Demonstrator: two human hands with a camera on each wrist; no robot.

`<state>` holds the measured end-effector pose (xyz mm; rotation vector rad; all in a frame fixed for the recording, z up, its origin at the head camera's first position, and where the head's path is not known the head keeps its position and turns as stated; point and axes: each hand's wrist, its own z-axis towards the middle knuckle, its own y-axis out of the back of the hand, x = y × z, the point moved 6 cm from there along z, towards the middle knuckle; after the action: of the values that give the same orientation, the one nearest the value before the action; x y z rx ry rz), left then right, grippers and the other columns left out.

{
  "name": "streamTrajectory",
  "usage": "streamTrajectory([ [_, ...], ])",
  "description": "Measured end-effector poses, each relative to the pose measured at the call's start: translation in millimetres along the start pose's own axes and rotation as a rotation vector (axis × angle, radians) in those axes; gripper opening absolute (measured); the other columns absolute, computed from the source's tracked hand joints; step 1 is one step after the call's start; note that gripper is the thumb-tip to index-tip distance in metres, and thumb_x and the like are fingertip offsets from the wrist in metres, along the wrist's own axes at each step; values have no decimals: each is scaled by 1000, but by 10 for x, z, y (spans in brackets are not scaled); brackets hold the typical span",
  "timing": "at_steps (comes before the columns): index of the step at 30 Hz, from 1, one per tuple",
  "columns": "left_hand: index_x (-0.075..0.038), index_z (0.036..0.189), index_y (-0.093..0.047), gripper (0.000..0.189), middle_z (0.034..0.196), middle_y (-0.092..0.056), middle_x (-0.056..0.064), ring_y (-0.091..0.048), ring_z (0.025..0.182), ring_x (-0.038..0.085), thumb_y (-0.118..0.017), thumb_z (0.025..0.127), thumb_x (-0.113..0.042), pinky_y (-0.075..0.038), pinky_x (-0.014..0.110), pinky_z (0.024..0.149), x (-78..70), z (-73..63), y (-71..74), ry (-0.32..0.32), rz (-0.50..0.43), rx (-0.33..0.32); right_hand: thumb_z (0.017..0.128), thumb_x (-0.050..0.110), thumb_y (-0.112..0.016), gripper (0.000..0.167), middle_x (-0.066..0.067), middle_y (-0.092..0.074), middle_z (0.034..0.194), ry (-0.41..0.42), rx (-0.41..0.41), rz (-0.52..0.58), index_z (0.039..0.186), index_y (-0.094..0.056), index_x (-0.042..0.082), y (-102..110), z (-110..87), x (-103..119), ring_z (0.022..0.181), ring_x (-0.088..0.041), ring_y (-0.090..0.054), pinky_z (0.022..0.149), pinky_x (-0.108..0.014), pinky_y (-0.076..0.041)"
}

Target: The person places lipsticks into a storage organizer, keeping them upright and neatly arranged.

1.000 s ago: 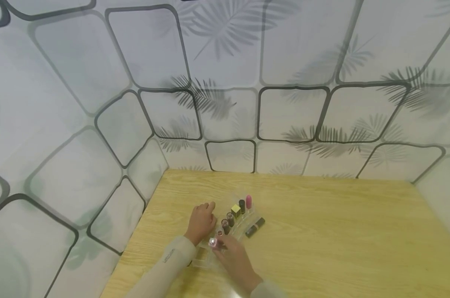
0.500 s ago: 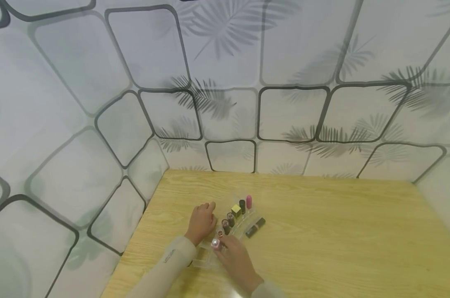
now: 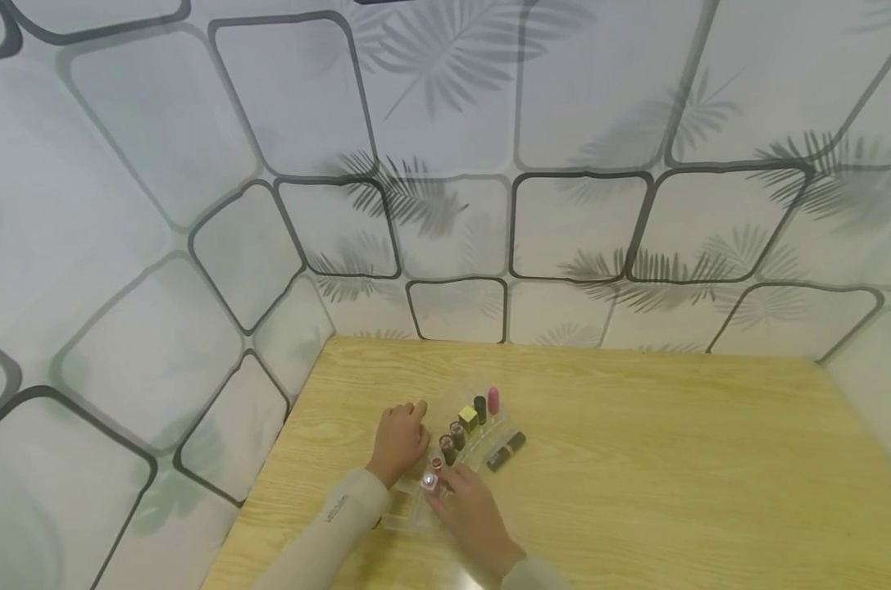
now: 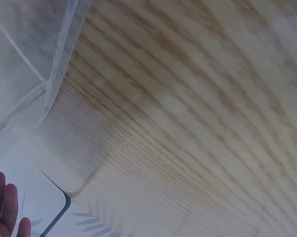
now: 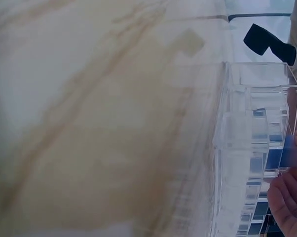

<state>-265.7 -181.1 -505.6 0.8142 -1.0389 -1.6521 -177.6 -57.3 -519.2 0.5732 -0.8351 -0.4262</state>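
Note:
A clear stepped lipstick holder (image 3: 397,522) stands on the wooden table. At its near part my right hand (image 3: 476,518) pinches a pink lipstick (image 3: 429,482) with a shiny top. In the right wrist view this lipstick (image 5: 281,152) looks blue, its lower part behind the clear wall of a slot. My left hand (image 3: 399,442) lies along the holder's left side, holding nothing. Its fingers (image 4: 9,205) show relaxed in the left wrist view. Farther along the holder stand two dark lipsticks (image 3: 447,447), a gold-topped one (image 3: 468,419), a black one (image 3: 479,408) and a bright pink one (image 3: 493,400).
Right of the holder a dark lipstick (image 3: 506,451) lies on its side on the table (image 3: 674,467). Behind and to the left rise walls (image 3: 460,311) covered in a leaf-and-frame pattern. A small red-topped lipstick (image 3: 436,463) stands just beyond the held one.
The held pink lipstick has shifted slightly right and come more upright, with my right hand moving a little with it. My left hand and the other lipsticks have stayed put.

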Motion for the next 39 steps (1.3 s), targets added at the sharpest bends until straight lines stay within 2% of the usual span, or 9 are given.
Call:
streamTrajectory([
  [5,-8,100,-59,23,75,-60,7,-57,67,22,-61,77,-14,-48,39,73,-6,-4,16,4,32,17,79,30,-70,32,4,-63,88,18,-1,-22,104,-67,11,26,-3,-7,79,-7,-59,72,-22,-51],
  [10,-8,98,-59,22,76,-58,7,-55,68,21,-61,78,-15,-47,39,73,-4,-7,20,23,36,43,81,42,-65,35,3,-64,91,-29,82,-69,96,-67,10,127,22,-70,83,-11,-61,75,-27,-53],
  [12,-9,97,-59,20,75,-58,6,-55,68,21,-60,78,-16,-47,39,73,-3,-7,17,27,45,50,78,39,-69,37,1,-64,92,0,96,-107,97,-66,7,211,45,-84,83,-12,-61,75,-27,-53],
  [15,-9,94,-59,17,74,-57,5,-54,68,20,-59,79,-16,-46,38,72,-3,-4,15,28,55,51,70,32,-76,40,-2,-64,93,96,50,-183,97,-64,5,388,104,-96,85,-15,-61,76,-26,-53],
  [18,-9,93,-59,16,74,-56,5,-53,67,20,-60,78,-16,-47,38,71,-5,-6,15,24,54,42,65,26,-81,44,-4,-64,95,155,23,-169,99,-64,4,566,177,-146,85,-15,-62,76,-26,-53],
  [23,-8,91,-59,15,73,-56,5,-54,66,20,-60,77,-15,-47,38,70,-7,-9,16,21,31,25,64,24,-82,47,-5,-64,100,231,68,-158,103,-64,5,759,297,-323,90,-17,-62,80,-29,-53],
  [27,-8,90,-59,14,73,-56,5,-53,65,20,-60,77,-15,-47,38,69,-7,-10,15,21,18,20,63,22,-82,45,-5,-64,100,286,131,-164,101,-65,5,799,341,-529,91,-17,-61,82,-30,-53],
  [30,-9,88,-58,13,72,-55,4,-53,65,19,-60,76,-15,-47,37,69,-6,-10,14,19,15,18,63,18,-82,41,-5,-66,98,295,181,-158,99,-66,4,790,338,-683,91,-17,-61,82,-31,-53],
  [39,-9,86,-57,13,69,-54,4,-53,62,19,-61,75,-13,-46,36,65,-1,-11,10,3,13,-20,69,10,-77,30,-4,-67,96,221,303,-204,97,-68,5,695,310,-987,93,-19,-61,86,-35,-51],
])
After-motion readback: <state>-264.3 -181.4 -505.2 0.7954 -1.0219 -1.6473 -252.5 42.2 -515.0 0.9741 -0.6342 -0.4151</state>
